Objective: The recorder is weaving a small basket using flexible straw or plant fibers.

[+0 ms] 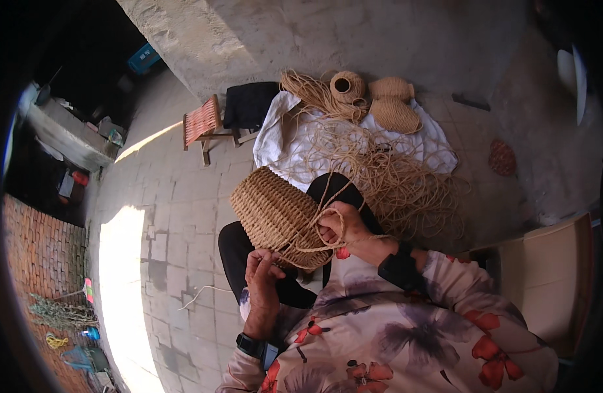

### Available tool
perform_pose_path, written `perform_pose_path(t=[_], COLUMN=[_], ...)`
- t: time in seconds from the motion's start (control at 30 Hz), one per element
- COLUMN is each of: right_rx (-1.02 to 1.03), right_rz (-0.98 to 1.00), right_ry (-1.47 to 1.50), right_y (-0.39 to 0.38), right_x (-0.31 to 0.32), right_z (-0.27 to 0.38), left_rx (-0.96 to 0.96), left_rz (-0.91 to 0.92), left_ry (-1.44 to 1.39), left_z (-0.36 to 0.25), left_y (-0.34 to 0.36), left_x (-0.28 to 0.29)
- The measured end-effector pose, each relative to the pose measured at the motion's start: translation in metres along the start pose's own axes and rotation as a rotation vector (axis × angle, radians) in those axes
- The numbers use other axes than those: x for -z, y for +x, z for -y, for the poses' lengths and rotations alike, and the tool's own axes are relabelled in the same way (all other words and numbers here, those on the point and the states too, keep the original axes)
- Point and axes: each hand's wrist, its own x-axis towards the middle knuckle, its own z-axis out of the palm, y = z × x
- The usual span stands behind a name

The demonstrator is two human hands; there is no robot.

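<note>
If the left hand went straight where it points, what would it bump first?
Probably the woven basket: the left hand is right by its near edge, perhaps touching it; depth is hard to judge.

Tan woven basket (274,208) lies tilted; loose twisted cord (314,249) loops at its nearer end.

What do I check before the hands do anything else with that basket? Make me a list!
1. Right hand holding the cord: ok.
2. Left hand at the rim: ok, its fingers are there.
3. Basket kept off the floor: ok, it lies tilted over the lap.
4. Pile of loose cord tidy: not ok, its loops are jumbled.
5. Held cord free of knots: cannot tell.
</note>
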Motion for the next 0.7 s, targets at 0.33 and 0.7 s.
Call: perform_pose_path(t=[0.33, 0.7], right_rx=[0.136, 0.390], right_rz=[-0.087, -0.052], right_ry=[-0.221, -0.339], right_y=[-0.003, 0.015], right_x=[-0.004, -0.012], right_z=[-0.003, -0.016], left_rx=[-0.001, -0.041], left_rz=[0.008, 0.013], left_ry=[-0.017, 0.051], left_z=[0.001, -0.004], left_y=[-0.001, 0.000], left_x=[0.001, -0.002])
